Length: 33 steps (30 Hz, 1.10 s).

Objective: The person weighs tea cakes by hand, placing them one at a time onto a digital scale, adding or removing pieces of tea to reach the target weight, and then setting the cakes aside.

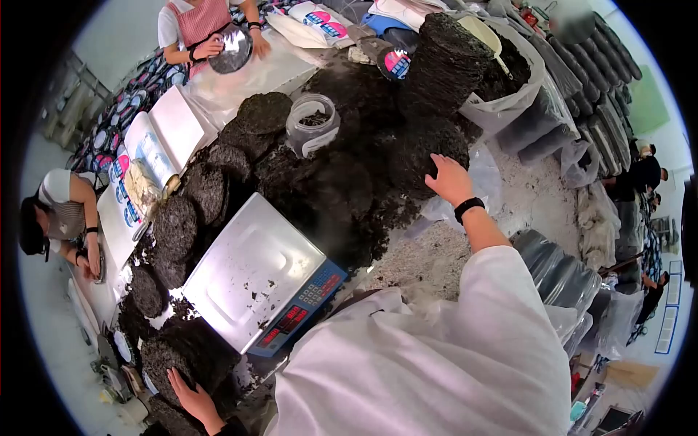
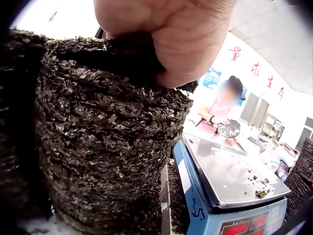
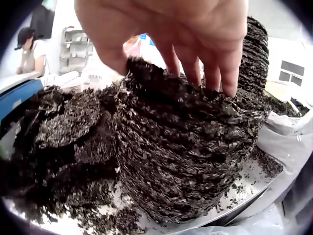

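Observation:
In the head view my left hand (image 1: 195, 401) rests on a dark round stack of dried seaweed (image 1: 166, 360) at the lower left. The left wrist view shows the hand (image 2: 171, 36) over the top rim of this stack (image 2: 112, 142), its fingertips hidden. My right hand (image 1: 451, 182) touches another seaweed stack (image 1: 418, 156), right of centre. Seen from the right wrist, the hand's (image 3: 181, 39) spread fingers reach down onto the top of that layered stack (image 3: 181, 152), thumb at the near left edge. A scale (image 1: 254, 269) with a bare metal plate stands between the hands.
Behind the scale lie loose seaweed and flat round pieces (image 1: 178, 229), with a clear plastic jar (image 1: 313, 123). A taller stack (image 1: 443, 65) and a white sack (image 1: 509, 109) stand at the back right. Across the table, a person (image 1: 207, 29) holds a wrapped disc (image 1: 233, 49); another sits at left.

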Available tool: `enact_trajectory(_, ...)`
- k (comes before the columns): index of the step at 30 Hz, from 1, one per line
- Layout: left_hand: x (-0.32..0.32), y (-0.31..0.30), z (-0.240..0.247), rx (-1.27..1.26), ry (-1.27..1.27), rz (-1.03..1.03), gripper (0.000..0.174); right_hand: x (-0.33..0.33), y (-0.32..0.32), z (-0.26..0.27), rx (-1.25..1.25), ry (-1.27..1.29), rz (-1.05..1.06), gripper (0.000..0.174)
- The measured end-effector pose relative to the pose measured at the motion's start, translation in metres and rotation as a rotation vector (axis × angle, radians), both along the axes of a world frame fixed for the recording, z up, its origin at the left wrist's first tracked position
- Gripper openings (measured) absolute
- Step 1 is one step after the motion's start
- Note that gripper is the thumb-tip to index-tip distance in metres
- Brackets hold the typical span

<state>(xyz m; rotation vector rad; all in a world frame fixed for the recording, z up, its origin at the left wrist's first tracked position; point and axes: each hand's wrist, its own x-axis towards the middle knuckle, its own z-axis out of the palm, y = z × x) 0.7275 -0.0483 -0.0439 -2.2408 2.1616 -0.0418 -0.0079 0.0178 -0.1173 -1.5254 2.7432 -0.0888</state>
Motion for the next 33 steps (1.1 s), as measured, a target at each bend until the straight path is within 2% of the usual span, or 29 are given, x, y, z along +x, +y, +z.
enact_trajectory(1,-0.005,-0.002,0.002,0.009,-0.004,0.017,0.066,0.000,0.001,0.002,-0.026,-0.004,0.005,0.050)
enact_trajectory(2,-0.008,0.001,0.004,0.012,-0.006,0.040,0.063,-0.003,0.003,0.009,-0.039,-0.002,0.012,0.050)
enact_trajectory(4,0.009,0.000,-0.002,-0.011,-0.021,0.012,0.062,-0.008,0.004,0.027,-0.530,-0.308,-0.161,0.038)
enact_trajectory(5,0.016,-0.001,-0.005,-0.022,-0.040,-0.020,0.060,-0.004,0.006,0.040,-0.794,-0.353,-0.204,0.033)
enact_trajectory(6,0.023,-0.002,-0.008,-0.083,-0.059,-0.026,0.058,-0.003,0.010,0.047,-1.020,-0.512,-0.260,0.032)
enact_trajectory(7,0.023,0.000,-0.004,-0.085,-0.056,-0.021,0.058,0.000,0.014,0.054,-1.245,-0.675,-0.316,0.031)
enact_trajectory(9,0.020,0.000,0.013,-0.191,0.024,0.123,0.056,0.038,0.018,0.086,-1.564,-1.432,-0.298,0.030)
enact_trajectory(10,0.008,0.004,0.028,-0.257,0.041,0.148,0.051,0.049,0.017,0.079,-1.549,-1.754,-0.246,0.032)
enact_trajectory(11,0.010,0.004,0.032,-0.261,0.038,0.167,0.051,0.070,0.015,0.080,-1.534,-1.770,-0.234,0.032)
enact_trajectory(13,0.022,0.010,0.040,-0.505,0.192,0.108,0.043,0.125,0.004,0.085,-1.414,-2.055,-0.132,0.030)
enact_trajectory(14,0.028,0.011,0.044,-0.582,0.244,0.105,0.037,0.150,-0.004,0.089,-1.384,-2.084,-0.125,0.030)
enact_trajectory(17,0.048,0.020,0.035,-0.714,0.497,0.315,0.039,0.212,-0.023,0.090,-1.162,-2.207,-0.093,0.034)
enact_trajectory(19,0.033,0.027,0.030,-0.780,0.684,0.289,0.034,0.242,-0.032,0.084,-1.059,-2.110,-0.071,0.035)
enact_trajectory(20,0.019,0.033,0.035,-0.619,0.292,0.342,0.036,0.260,-0.037,0.079,-0.969,-1.926,0.019,0.035)
enact_trajectory(21,-0.003,0.037,0.044,-0.432,-0.090,0.388,0.039,0.277,-0.041,0.076,-0.928,-1.957,0.030,0.035)
enact_trajectory(23,-0.029,0.031,0.038,-0.520,0.323,0.348,0.052,0.307,-0.042,0.070,-0.511,-0.772,0.674,0.039)
enact_trajectory(24,-0.036,0.031,0.032,-0.551,0.295,0.246,0.046,0.317,-0.048,0.056,-0.493,-0.593,0.879,0.044)
enact_trajectory(25,-0.042,0.027,0.029,-0.585,0.271,0.140,0.040,0.326,-0.050,0.044,-0.471,-0.564,0.974,0.047)
enact_trajectory(26,-0.053,0.020,0.032,-0.591,0.267,0.161,0.040,0.333,-0.050,0.043,-0.509,-0.588,0.943,0.044)
enact_trajectory(27,-0.064,0.014,0.038,-0.663,0.848,0.227,0.034,0.337,-0.050,0.044,-0.539,-0.612,0.910,0.041)
enact_trajectory(28,-0.070,0.014,0.043,-0.704,1.432,0.285,0.031,0.341,-0.048,0.055,-0.489,-0.871,0.608,0.036)
enact_trajectory(29,-0.072,0.015,0.046,-0.704,1.429,0.301,0.031,0.344,-0.046,0.067,-0.431,-1.101,0.282,0.031)
enact_trajectory(30,-0.073,0.013,0.050,-0.695,1.545,0.326,0.031,0.336,-0.054,0.068,-0.560,-1.567,0.066,0.027)
enact_trajectory(31,-0.074,0.012,0.052,-0.682,1.663,0.348,0.033,0.336,-0.063,0.077,-0.780,-2.119,0.022,0.025)
enact_trajectory(33,-0.076,0.009,0.055,-0.685,1.657,0.359,0.034,0.317,-0.067,0.074,-0.769,-2.306,-0.097,0.024)
